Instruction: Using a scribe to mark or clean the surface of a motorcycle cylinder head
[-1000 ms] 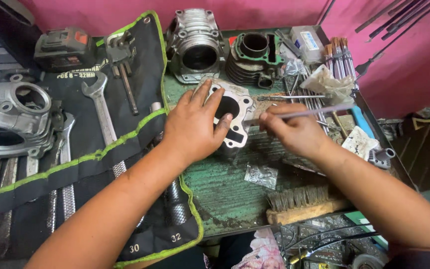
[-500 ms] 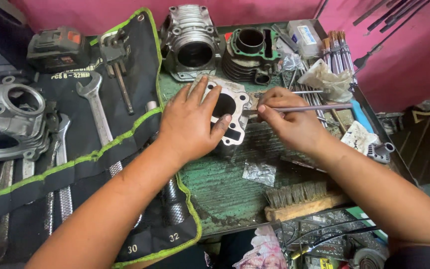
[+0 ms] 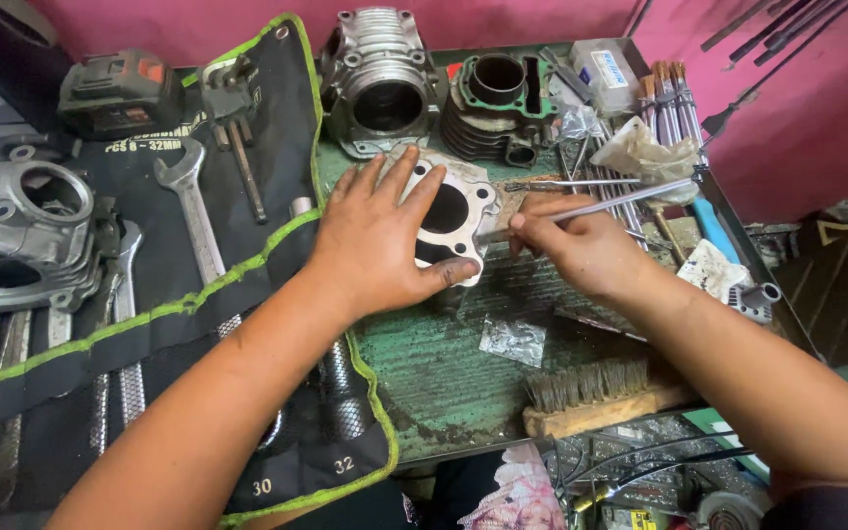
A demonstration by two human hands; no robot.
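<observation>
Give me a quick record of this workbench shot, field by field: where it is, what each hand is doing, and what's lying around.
Setting: green worktop against a pink wall
Left hand: flat on a pale metal engine part with a round bore, pressing it down
Right hand: grips a thin metal tool, tip at the part's edge
Behind: silver finned cylinder, dark cylinder with green gasket
Left side: black tool roll holding spanners, grey engine casing
Front: wooden brush

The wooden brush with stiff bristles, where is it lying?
The wooden brush lies at the green bench's near edge, just beneath the right forearm.
</observation>
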